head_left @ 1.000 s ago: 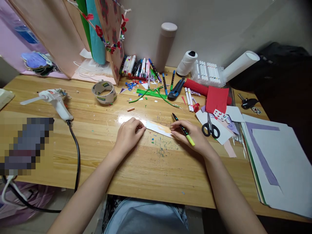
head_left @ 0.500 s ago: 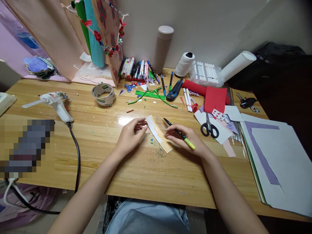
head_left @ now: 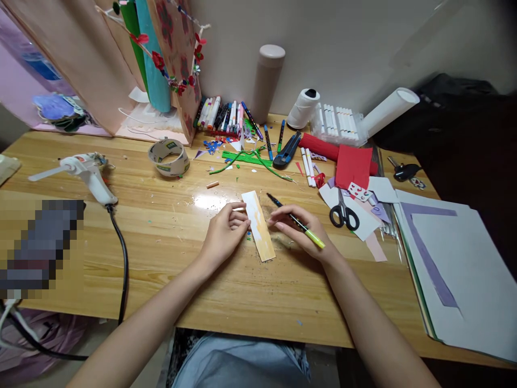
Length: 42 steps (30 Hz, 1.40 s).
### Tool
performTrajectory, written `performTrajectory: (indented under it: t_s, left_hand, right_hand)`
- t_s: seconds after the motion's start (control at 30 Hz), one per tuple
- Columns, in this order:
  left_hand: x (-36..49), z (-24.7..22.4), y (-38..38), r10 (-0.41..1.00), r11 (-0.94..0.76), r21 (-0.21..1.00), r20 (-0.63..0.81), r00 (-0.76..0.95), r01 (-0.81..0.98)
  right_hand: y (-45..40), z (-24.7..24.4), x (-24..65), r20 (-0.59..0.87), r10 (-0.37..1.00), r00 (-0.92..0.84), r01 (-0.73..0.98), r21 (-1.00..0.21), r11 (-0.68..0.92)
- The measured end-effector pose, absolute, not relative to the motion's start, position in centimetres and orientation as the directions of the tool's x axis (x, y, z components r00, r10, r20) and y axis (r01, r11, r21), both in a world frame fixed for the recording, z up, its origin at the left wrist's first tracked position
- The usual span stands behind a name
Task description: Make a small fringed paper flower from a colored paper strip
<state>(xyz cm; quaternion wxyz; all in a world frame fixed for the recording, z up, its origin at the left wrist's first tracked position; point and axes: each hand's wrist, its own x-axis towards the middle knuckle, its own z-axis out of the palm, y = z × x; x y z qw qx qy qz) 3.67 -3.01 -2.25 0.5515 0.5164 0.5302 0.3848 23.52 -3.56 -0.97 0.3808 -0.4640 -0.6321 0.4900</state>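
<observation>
2 bare hands are working close together above a wooden desk (head_left: 153,258), and a narrow paper strip (head_left: 258,226) is lying between them, running from its far left end to its near right end. White is showing along part of its left side, while orange-yellow colouring is covering the right side and the near end. The left hand (head_left: 226,231) is curling its fingers loosely, with the thumb and fingertips meeting the strip's left edge; whether they are pinching it, I cannot tell. The right hand (head_left: 313,223) is closing partway around a black pen (head_left: 299,223) with a yellow-green end, gripping it between thumb and fingers. The pen's dark tip is pointing away from the person and staying apart from the strip, while the right fingertips are hovering just beside the strip's right edge.

Scissors (head_left: 344,210) with black handles are resting to the right of that hand, partly over paper scraps. Beyond the strip, a short tan stick (head_left: 212,184) is lying near a tape roll (head_left: 167,168), and a blue-and-black cutter (head_left: 286,151) is lying near 2 white markers (head_left: 306,168).
</observation>
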Motion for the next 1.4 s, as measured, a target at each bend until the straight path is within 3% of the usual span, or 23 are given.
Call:
performTrajectory:
  t_s: [0.13,0.37,0.53,0.6,0.73,0.9,1.2,1.4]
  left_hand:
    - [3.6,-1.6,-3.0,0.955,0.200,0.974,-0.217,0.203,0.101]
    - [3.7,-0.5,-3.8,0.875,0.015,0.981,-0.107,0.473,0.193]
    - [3.4,-0.6,-3.7,0.894,-0.072,0.960,-0.059,0.445,0.271]
    - [3.1,-0.7,-3.6,0.910,-0.158,0.922,-0.003,0.415,0.353]
    - [2.6,-0.7,-3.4,0.912,-0.343,0.733,0.110,0.395,0.587]
    - [2.3,-1.0,-3.2,0.905,-0.400,0.612,0.148,0.398,0.682]
    - [1.9,-1.3,-3.1,0.910,-0.400,0.600,0.172,0.377,0.693]
    - [2.0,-1.6,-3.1,0.912,-0.395,0.576,0.153,0.380,0.716]
  right_hand:
    - [-3.6,-1.3,22.7,0.089,0.994,-0.063,0.163,-0.982,0.098]
    - [-3.6,-2.1,22.0,0.022,0.999,0.029,0.130,-0.991,0.018]
    - [-3.3,-2.4,22.4,0.067,0.979,0.191,0.160,-0.986,0.036]
    - [-3.1,-2.7,22.9,0.085,0.955,0.285,0.164,-0.986,0.039]
    - [-2.8,-3.5,23.9,0.094,0.920,0.380,0.135,-0.990,0.045]
    - [-2.6,-4.6,24.2,0.109,0.923,0.370,0.165,-0.985,0.050]
    - [-2.7,-2.6,23.4,0.305,0.852,0.425,0.292,-0.937,0.190]
    - [-4.0,-2.1,21.9,0.188,0.980,0.065,0.084,-0.980,0.183]
